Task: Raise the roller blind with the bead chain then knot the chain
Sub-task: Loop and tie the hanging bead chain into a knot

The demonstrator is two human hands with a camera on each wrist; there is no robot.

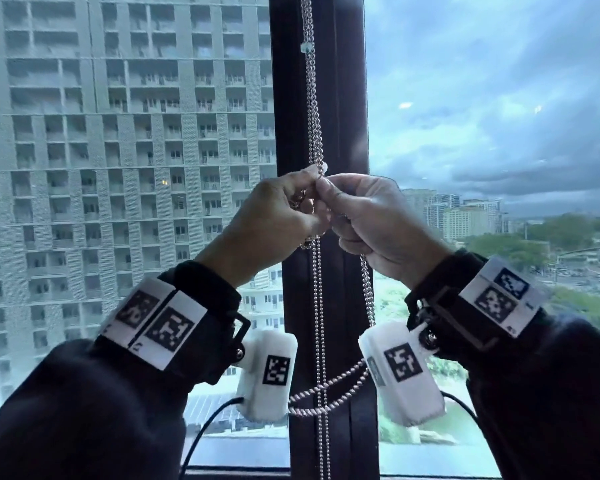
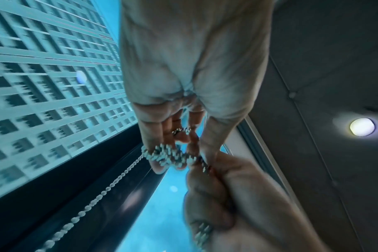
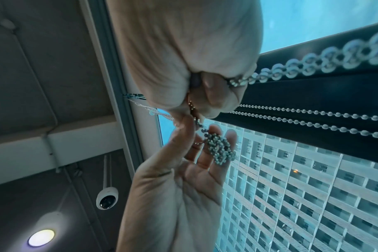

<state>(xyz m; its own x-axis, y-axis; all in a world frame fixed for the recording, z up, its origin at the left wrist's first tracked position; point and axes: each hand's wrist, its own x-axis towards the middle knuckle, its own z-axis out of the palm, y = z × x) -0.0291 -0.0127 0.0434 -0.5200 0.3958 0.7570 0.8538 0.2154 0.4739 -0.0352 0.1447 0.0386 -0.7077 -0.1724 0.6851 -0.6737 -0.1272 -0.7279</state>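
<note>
I wear dark sleeves (image 1: 84,410) on both arms. White bands printed with black square codes (image 1: 155,322) wrap each wrist, on black straps with metal studs. A white padded camera block (image 1: 267,374) hangs under each wrist, trailing a black cable (image 1: 201,431).

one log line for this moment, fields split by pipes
stage: knotting | left hand: pinches bead chain, bunched beads at fingers | right hand: grips bead chain | spot: before dark window frame
</note>
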